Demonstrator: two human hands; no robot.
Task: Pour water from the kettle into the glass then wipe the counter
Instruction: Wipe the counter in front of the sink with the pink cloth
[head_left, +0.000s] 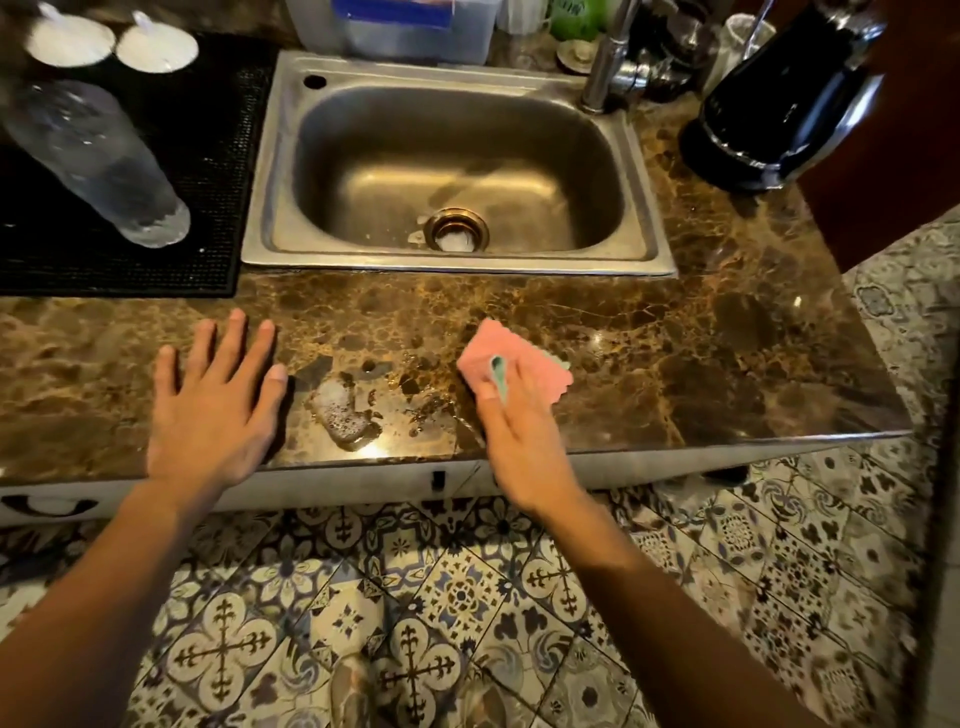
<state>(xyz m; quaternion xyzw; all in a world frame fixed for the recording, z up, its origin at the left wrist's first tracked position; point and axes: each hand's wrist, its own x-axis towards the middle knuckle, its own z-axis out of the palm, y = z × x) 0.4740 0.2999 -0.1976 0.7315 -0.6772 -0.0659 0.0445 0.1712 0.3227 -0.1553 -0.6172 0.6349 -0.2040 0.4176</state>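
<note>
Wipe step, as I judged it. The tall clear glass (98, 161) stood on the black ribbed drying mat (218, 171) left of the stainless steel sink (270, 208), with what looked like water inside, so pouring seemed done. The black electric kettle (779, 98) sat on its base at the far right corner, well apart from both hands.

The left hand (218, 405) lay flat on the brown marbled stone counter (727, 353), fingers spread, gripping nothing, just bracing. The right hand (514, 441) pressed a pink cleaning cloth with a green edge (514, 358) down on the counter; fingers lay over it, and I couldn't tell whether they pinched a fold or only pushed flat.

Between the hands sat a foamy puddle (340, 410) near the front edge, with small droplets (415, 384) scattered toward the cloth. The cloth lay just beside the droplets, not yet on the puddle.

To do it well, I'd have swept the cloth leftward through the droplets into the puddle, palm flat for even pressure, pulling the water away from the front edge so nothing dripped to the patterned tile floor (467, 597). The left hand sat just beside the puddle and should've lifted clear. One pass likely wouldn't do; I'd have refolded to a dry face.
</note>
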